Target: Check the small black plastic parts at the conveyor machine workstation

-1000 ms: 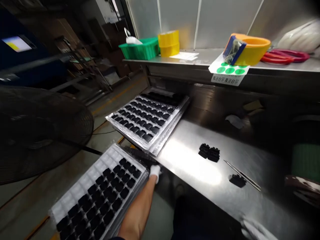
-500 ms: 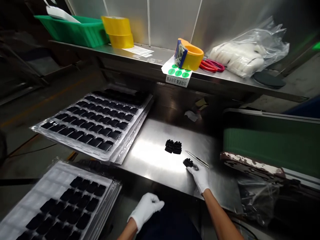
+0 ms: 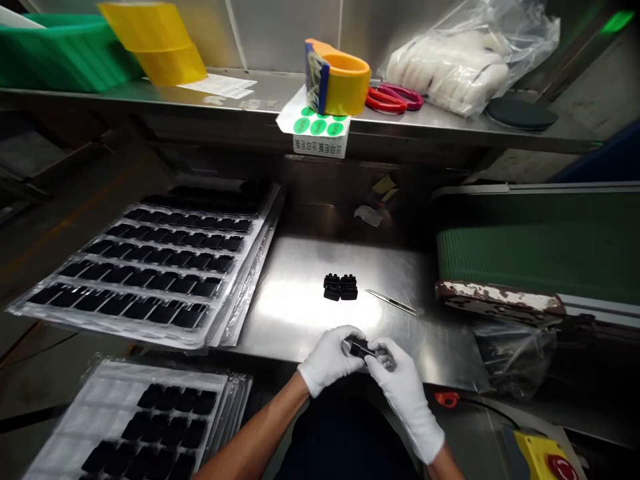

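In gloved fingers, just over the near edge of the steel table [image 3: 295,267], I hold a small black plastic part [image 3: 361,349]. My left hand [image 3: 333,360] is closed round its left end, and my right hand [image 3: 400,383] pinches the right end. Its details are too small to make out, and the gloves hide part of it. Beyond my hands, several similar black parts [image 3: 341,287] sit in a tight cluster on the steel. To their right lies a slim, pointed metal tool [image 3: 390,302], possibly tweezers.
At left are stacked trays of black pieces, an upper tray [image 3: 215,313] and a lower tray [image 3: 85,420]. A green conveyor belt [image 3: 540,260] runs at right. The shelf [image 3: 270,110] above holds yellow tape rolls [image 3: 155,43], a tape dispenser [image 3: 343,80], red-handled scissors [image 3: 387,100] and bagged gloves [image 3: 450,70].
My right hand has brought the black part from beside the metal tool toward me. My left hand has risen to the right and taken hold of it too. The camera view has shifted.
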`<state>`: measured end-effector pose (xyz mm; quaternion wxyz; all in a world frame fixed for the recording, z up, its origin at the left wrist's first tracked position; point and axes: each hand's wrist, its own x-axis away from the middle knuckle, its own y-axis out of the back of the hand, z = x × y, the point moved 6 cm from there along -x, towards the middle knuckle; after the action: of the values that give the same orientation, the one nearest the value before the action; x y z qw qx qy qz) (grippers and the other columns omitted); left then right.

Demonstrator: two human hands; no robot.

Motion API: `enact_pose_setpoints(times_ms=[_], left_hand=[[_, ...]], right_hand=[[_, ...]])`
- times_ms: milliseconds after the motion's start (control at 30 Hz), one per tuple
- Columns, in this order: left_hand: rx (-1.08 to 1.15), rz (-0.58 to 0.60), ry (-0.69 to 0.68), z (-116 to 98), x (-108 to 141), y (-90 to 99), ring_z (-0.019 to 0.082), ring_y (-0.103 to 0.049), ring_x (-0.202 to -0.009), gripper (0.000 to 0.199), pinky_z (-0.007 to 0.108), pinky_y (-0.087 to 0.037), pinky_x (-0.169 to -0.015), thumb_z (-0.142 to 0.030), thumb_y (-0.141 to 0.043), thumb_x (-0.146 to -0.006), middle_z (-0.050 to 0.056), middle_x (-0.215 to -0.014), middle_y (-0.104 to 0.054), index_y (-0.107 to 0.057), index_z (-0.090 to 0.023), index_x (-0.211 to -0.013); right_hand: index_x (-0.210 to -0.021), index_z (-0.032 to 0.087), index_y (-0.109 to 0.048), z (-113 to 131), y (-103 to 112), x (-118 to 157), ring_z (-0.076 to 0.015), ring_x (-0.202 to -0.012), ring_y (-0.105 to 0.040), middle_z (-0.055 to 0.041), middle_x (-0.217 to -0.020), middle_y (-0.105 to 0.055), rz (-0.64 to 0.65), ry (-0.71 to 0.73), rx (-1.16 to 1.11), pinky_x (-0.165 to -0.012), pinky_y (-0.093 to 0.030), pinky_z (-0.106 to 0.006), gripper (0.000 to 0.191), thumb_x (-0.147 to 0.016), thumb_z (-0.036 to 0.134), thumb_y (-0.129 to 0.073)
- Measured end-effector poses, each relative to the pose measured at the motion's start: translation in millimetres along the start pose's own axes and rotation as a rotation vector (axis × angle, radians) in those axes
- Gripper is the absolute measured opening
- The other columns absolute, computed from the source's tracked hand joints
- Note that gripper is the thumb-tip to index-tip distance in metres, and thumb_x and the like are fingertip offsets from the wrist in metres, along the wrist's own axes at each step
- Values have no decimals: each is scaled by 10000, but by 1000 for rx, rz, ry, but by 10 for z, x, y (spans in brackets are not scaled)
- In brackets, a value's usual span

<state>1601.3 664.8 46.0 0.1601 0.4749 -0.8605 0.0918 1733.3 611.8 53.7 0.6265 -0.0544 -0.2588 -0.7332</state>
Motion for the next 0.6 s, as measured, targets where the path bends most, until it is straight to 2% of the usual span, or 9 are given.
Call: enact_pose_setpoints(times_ms=[67, 133, 267, 300, 367, 433, 467, 533, 600], left_hand=[[0, 1, -52, -246, 137, -17, 216, -637, -913, 241, 338, -518, -844, -258, -762, -727, 52, -989, -662, -675, -186, -940], [-34, -3, -171, -508, 228, -13, 202, -635, -911, 151, 329, -523, -842, -244, -732, -773, 57, -977, -648, -691, -190, -908], [-140, -29, -434, -911, 313, 25, 199, -635, -917, 160, 330, -521, -820, -114, -672, -784, 61, -941, -650, -707, -199, -916], [-137, -37, -418, -951, 312, 46, 212, -628, -962, 222, 349, -513, -862, -113, -697, -761, 63, -986, -648, -699, -208, -962], [-47, -11, -261, -961, 299, 75, 234, -612, -1032, 505, 386, -494, -933, -119, -789, -668, 62, -1090, -633, -630, -242, -1131], [139, 116, -28, -940, 320, 20, 239, -616, -1031, 850, 385, -512, -905, -74, -850, -543, 55, -1143, -626, -494, -285, -1286], [234, 180, 65, -952, 350, -25, 230, -623, -1006, 933, 364, -526, -861, -50, -853, -507, 47, -1138, -630, -451, -296, -1312], [355, 220, 153, -1030, 411, -87, 186, -627, -904, 826, 298, -522, -753, -54, -827, -544, 19, -1050, -643, -479, -280, -1259], [366, 160, 155, -1129, 454, -104, 126, -591, -780, 593, 248, -485, -683, -81, -776, -638, -16, -922, -627, -541, -243, -1158]], right_hand=[[-987, 181, -668, 186, 117, 181, -174, -731, -572, -41, -867, -657, -26, 8, -58, -701, -485, -323, 288, -750, 344, -675], [-1095, 195, -657, 334, 208, 327, -169, -782, -594, -35, -890, -661, -58, -18, -173, -752, -500, -306, 388, -747, 356, -714], [-1137, 230, -662, 508, 305, 497, -119, -687, -577, 30, -725, -608, -93, -92, -375, -699, -512, -251, 469, -704, 353, -797], [-1126, 238, -672, 545, 329, 523, -126, -684, -591, 27, -717, -626, -112, -82, -385, -697, -524, -262, 464, -697, 352, -805], [-1085, 255, -700, 629, 402, 573, -161, -705, -639, 7, -737, -686, -199, -5, -356, -739, -548, -312, 433, -680, 354, -817], [-1027, 282, -731, 732, 499, 636, -190, -716, -670, -4, -758, -729, -336, 132, -265, -767, -552, -350, 387, -660, 347, -835], [-1006, 302, -739, 790, 540, 671, -193, -713, -677, 0, -763, -741, -396, 218, -214, -762, -550, -351, 365, -657, 325, -841], [-1028, 354, -733, 900, 573, 726, -179, -688, -675, 22, -771, -750, -430, 390, -135, -719, -545, -332, 374, -684, 240, -826], [-1099, 399, -700, 977, 561, 755, -161, -686, -667, 42, -783, -750, -371, 514, -99, -686, -538, -310, 447, -730, 157, -772]])
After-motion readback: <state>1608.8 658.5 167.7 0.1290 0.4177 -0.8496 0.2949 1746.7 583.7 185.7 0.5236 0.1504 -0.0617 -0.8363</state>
